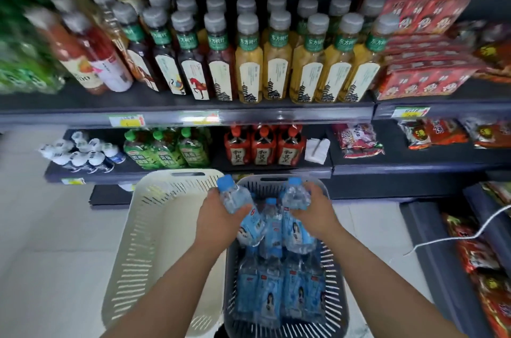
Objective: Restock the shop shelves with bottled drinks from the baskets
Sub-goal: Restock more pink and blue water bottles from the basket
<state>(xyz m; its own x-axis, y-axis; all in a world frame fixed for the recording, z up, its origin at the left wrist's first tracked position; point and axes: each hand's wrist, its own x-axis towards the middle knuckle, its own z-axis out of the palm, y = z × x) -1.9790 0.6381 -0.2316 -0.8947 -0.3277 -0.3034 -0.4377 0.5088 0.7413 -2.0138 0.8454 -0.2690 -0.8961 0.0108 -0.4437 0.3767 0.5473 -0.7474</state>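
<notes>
A grey basket on the floor holds several clear water bottles with blue labels and blue caps. Above it, my left hand grips one water bottle by its upper body, tilted to the left. My right hand grips another water bottle, nearly upright. A third bottle stands between the two hands, untouched as far as I can tell. To the left of the grey basket stands a cream basket with nothing visible in it.
The middle shelf carries rows of tea bottles with grey caps. The lower shelf has white-capped bottles, green bottles, red-capped bottles and a gap with white paper. Snack packs fill the right shelves. A white cord hangs at right.
</notes>
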